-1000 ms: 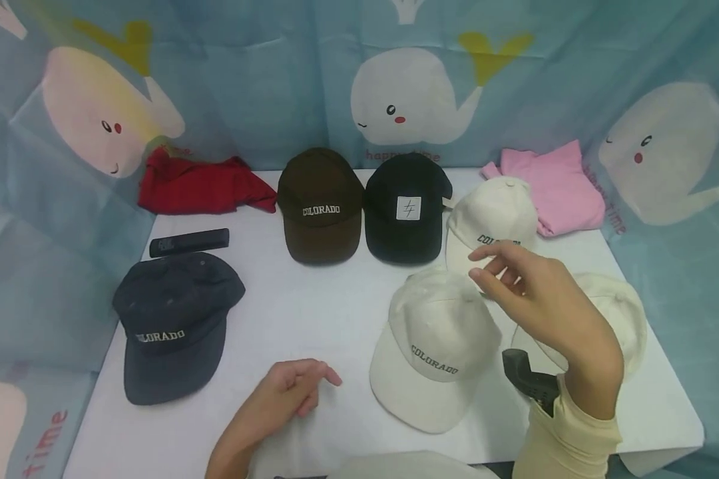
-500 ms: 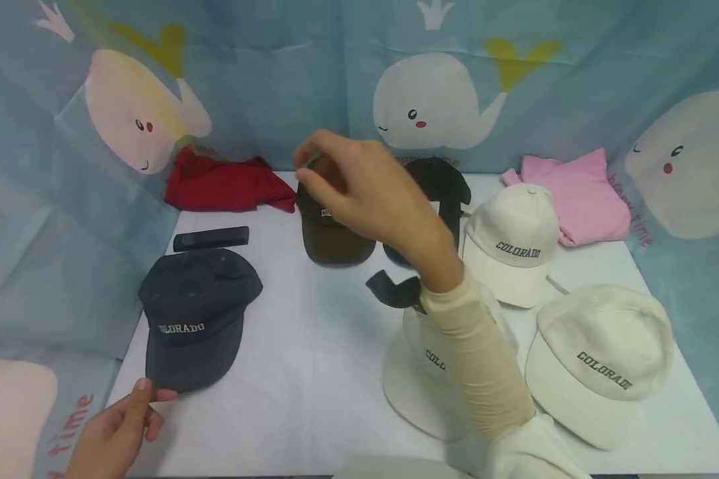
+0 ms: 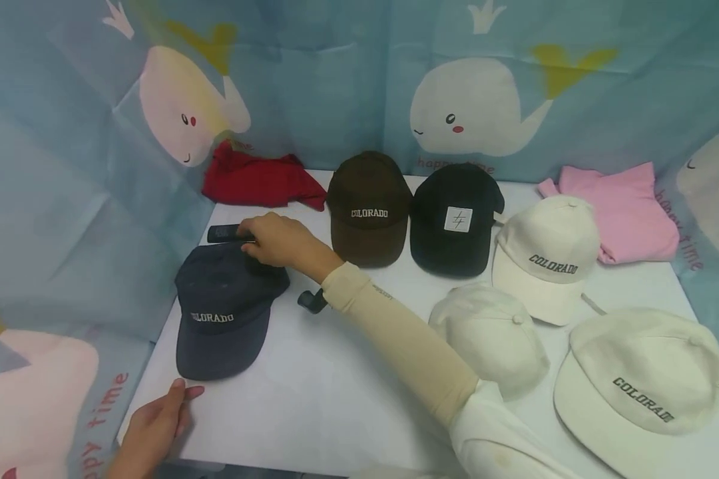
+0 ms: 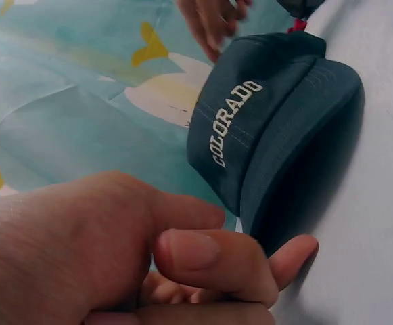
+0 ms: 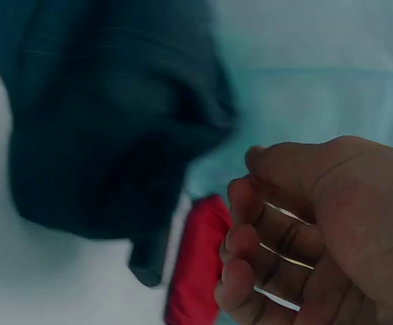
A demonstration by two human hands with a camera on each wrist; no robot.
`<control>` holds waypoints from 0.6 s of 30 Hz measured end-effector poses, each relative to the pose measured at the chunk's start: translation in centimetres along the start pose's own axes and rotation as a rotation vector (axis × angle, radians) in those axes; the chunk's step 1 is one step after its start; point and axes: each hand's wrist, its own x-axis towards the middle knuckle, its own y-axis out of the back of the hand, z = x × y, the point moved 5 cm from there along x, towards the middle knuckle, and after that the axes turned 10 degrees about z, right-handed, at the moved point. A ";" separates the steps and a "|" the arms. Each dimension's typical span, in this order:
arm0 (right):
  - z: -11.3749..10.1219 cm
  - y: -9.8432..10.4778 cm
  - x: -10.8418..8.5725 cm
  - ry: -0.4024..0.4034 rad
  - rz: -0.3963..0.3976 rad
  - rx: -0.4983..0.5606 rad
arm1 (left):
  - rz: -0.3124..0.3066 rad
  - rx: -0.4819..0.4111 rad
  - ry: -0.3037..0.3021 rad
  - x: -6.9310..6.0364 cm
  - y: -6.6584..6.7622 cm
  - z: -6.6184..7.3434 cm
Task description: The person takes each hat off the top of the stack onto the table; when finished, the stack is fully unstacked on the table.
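A navy cap point(image 3: 224, 313) with COLORADO lettering lies on the left of the white table, brim toward me. My left hand point(image 3: 158, 419) is just in front of its brim, fingers loosely bent and nothing between them. In the left wrist view, a fingertip is close by the brim point(image 4: 311, 128); whether it touches cannot be told. Over the cap's back edge hovers my right hand point(image 3: 278, 241), its fingers curved and apart with nothing held in the right wrist view. Behind the cap lies a dark, narrow folded item point(image 3: 222, 233), partly hidden by that hand.
Along the back lie a red cloth point(image 3: 257, 179), a brown cap point(image 3: 369, 209), a black cap point(image 3: 455, 219) and a pink cloth point(image 3: 629, 206). Cream caps stand at the right: a back one point(image 3: 548, 253), a middle one point(image 3: 491, 336) partly behind my sleeve, and a front one point(image 3: 641, 386).
My right hand has moved from the cream caps leftward, past the brown cap, to the navy cap's back. My left hand has moved left to its brim. The view has turned left.
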 end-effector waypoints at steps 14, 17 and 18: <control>0.7 -2.8 1.6 0.008 0.046 0.072 | 0.283 -0.265 0.168 1.1 -0.4 0.1; 0.0 -1.7 1.8 0.039 0.079 0.091 | 0.338 -0.329 0.186 1.1 0.1 -0.3; -0.3 -1.3 1.8 0.043 0.084 0.096 | 0.342 -0.364 0.180 1.1 0.3 -0.3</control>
